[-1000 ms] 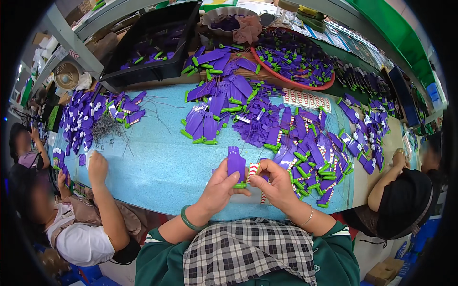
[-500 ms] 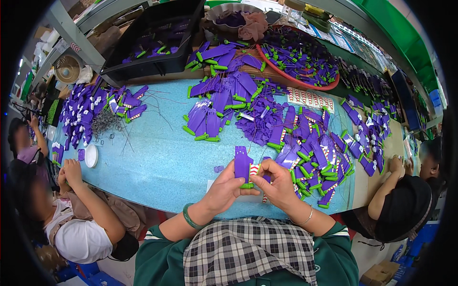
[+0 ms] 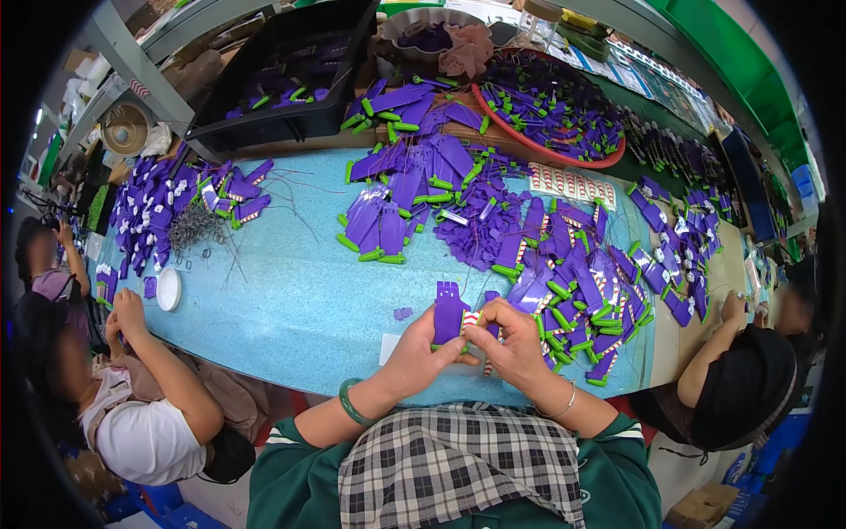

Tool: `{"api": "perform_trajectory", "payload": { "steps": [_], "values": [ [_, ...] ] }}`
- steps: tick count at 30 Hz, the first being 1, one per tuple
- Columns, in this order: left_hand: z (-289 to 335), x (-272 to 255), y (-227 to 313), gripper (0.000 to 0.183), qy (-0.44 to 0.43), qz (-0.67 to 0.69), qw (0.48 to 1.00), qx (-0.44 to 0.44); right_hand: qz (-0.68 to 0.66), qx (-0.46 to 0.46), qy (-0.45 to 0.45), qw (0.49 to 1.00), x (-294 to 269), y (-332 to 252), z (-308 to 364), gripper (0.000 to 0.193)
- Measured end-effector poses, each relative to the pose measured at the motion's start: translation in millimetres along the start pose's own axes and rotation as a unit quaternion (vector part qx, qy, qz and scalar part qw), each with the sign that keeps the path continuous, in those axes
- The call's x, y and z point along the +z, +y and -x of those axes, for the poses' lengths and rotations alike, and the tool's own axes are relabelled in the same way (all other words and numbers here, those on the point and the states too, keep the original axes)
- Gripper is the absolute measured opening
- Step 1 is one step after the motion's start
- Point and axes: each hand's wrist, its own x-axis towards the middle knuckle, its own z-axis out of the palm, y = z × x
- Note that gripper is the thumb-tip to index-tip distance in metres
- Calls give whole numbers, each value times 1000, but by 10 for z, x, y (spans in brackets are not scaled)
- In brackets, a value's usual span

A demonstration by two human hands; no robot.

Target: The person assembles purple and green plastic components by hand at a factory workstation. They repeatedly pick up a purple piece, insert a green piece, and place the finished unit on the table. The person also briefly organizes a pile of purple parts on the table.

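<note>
My left hand (image 3: 412, 357) grips a flat purple plastic wing piece (image 3: 448, 310) with a green tip near my palm, its notched end pointing away from me. On the right edge of that piece lies a red-and-white striped sticker (image 3: 472, 318). My right hand (image 3: 514, 346) pinches at the sticker with thumb and index finger. Part of a second purple piece shows behind my right fingers. Just right of that hand spreads a pile of similar purple-and-green wing pieces (image 3: 577, 282), many with striped edges.
A sheet of striped stickers (image 3: 573, 182) lies beyond the pile. Farther back are a red round basket (image 3: 552, 153) and a black bin (image 3: 273, 132) with purple parts. At left stands a small white dish (image 3: 169, 289) by tangled dark rings (image 3: 196, 225). Other people sit on both sides.
Both hands have shifted slightly toward me with the wing piece, which now stands straighter. My right fingers stay on the striped sticker.
</note>
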Motion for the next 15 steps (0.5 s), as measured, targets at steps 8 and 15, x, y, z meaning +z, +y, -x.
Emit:
{"api": "perform_trajectory", "payload": {
  "steps": [8, 15],
  "values": [
    [33, 39, -69, 26, -20, -22, 999, 41, 128, -144, 51, 980, -48, -33, -21, 18],
    [-7, -23, -91, 30, -83, 218, 970, -69, -51, 21, -46, 997, 39, 3, -62, 46]
  ]
}}
